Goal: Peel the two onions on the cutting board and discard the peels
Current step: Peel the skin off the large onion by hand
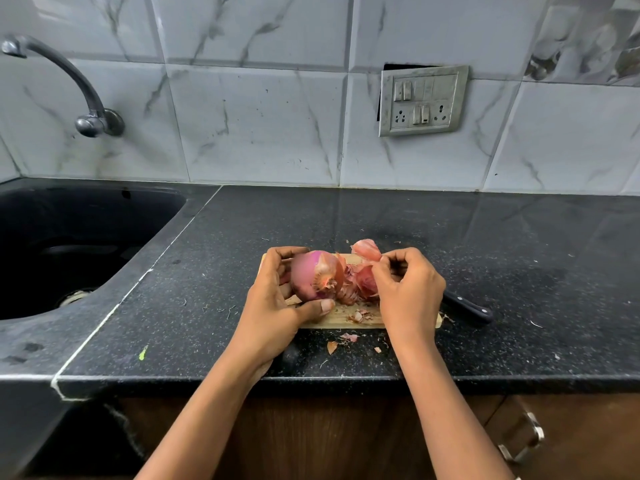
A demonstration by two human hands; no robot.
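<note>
Onion in left-hand grip

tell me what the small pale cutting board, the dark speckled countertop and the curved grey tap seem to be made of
The pale cutting board looks like unfinished wood or bamboo: tan, matte, faint grain. The dark speckled countertop looks like polished granite or similar stone: black with light flecks and glossy reflections. The curved grey tap looks like dull, tarnished metal.
</note>
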